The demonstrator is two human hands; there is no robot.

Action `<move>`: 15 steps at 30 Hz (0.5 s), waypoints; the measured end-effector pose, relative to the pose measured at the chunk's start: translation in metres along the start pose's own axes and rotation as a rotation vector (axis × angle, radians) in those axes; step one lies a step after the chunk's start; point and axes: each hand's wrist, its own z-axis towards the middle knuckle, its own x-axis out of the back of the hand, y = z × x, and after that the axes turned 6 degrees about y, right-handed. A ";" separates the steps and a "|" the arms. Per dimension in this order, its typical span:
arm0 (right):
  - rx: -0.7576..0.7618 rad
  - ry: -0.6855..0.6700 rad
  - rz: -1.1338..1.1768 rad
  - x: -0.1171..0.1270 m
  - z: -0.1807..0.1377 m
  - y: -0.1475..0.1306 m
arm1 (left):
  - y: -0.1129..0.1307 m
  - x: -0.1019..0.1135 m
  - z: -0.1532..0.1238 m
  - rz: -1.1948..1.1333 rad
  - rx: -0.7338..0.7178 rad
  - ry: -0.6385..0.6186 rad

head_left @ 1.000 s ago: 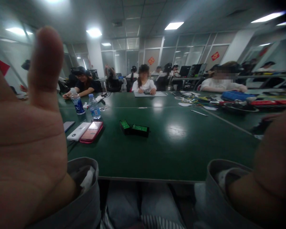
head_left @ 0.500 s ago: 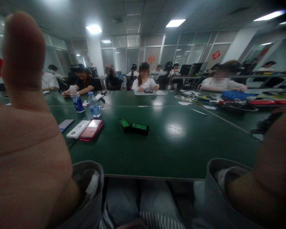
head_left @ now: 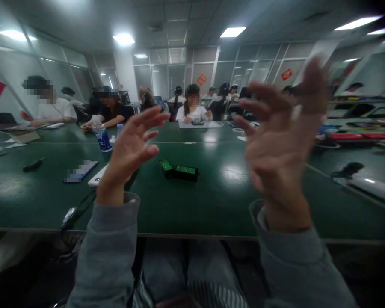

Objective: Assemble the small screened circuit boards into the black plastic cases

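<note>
Both hands hover above the green table, holding nothing. My left hand is open, its fingers apart and pointing forward right. It hides most of a white power bank and a capped water bottle behind it. My right hand is raised and open with spread fingers, slightly blurred by motion. On the table between and beyond the hands lie two small black devices with green circuit faces, one on the left and one on the right, set at an angle and close together. Neither hand touches them.
A blue-labelled bottle and a phone stand or lie to the left. A cable with a plug lies near the front edge. People sit across the table, one at a white board. Red items lie at the far right.
Both hands have moved forward, away from the camera, and now show whole over the table. The two black devices have stayed in place.
</note>
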 end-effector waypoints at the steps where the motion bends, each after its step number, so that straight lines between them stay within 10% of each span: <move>1: 0.010 0.007 -0.009 -0.008 -0.004 0.019 | -0.032 -0.007 -0.002 -0.001 0.095 -0.017; 7: -0.234 -0.233 -0.459 -0.057 -0.086 0.176 | -0.216 -0.044 -0.061 0.396 0.805 0.390; 15: -0.278 -0.390 -0.549 -0.060 -0.143 0.223 | -0.254 -0.031 -0.096 0.206 0.826 0.351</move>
